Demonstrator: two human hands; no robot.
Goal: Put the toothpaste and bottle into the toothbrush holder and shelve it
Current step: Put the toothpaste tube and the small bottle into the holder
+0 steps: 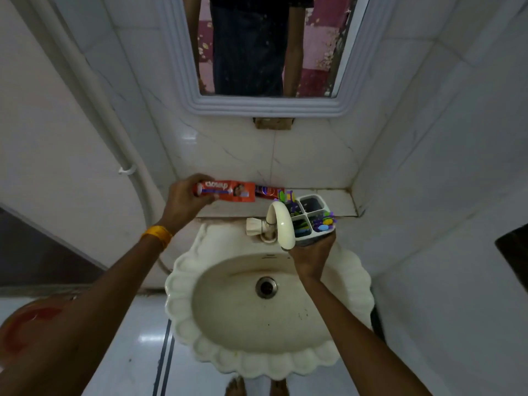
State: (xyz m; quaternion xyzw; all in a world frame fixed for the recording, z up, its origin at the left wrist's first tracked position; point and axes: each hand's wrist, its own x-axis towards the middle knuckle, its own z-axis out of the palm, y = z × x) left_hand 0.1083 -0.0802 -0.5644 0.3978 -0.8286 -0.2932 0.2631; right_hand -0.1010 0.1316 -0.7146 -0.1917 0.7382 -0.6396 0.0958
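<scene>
My left hand [183,200] grips the cap end of a red toothpaste tube [228,191], held level just above the tiled shelf [340,204]. Behind the tube's flat end a dark red bottle [268,192] lies on its side on the shelf. My right hand [311,254] holds the white toothbrush holder [313,215] from below, over the basin's back right rim. The holder has four compartments; several coloured toothbrushes fill three of them, and the far right one looks empty. The tap partly hides the holder's left side.
A cream tap [281,224] with a side knob stands in front of the holder. Below is a scalloped cream wash basin [183,284]. A framed mirror [265,107] hangs on the tiled wall above the shelf. A pipe [125,155] runs down the left wall.
</scene>
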